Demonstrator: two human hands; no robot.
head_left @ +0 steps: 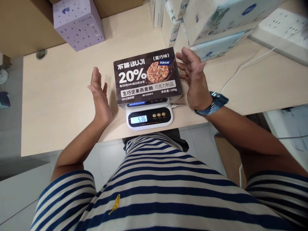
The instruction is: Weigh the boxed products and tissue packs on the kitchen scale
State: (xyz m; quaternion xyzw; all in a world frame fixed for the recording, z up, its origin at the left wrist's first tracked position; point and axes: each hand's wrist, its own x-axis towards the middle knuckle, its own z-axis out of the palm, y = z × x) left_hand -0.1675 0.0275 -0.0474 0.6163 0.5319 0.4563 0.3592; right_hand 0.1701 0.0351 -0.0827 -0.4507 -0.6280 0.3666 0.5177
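Note:
A dark brown snack box (148, 77), printed with "20%" and a round nut-and-oat biscuit, rests on a white digital kitchen scale (150, 127). The scale's lit display seems to read 5.36, with several gold buttons beside it. My left hand (99, 96) is held to the left of the box, fingers extended and apart from it. On the other side, my right hand (193, 78) stands close to the box's right edge with its fingers spread, holding nothing. The scale's weighing plate is hidden under the box.
A purple patterned box (79, 25) stands at the back left by brown cardboard (26, 29). Tissue packs (216, 25) are stacked at the back right. A white cable (252, 59) runs from a power strip (281, 25) across the wooden table (60, 106).

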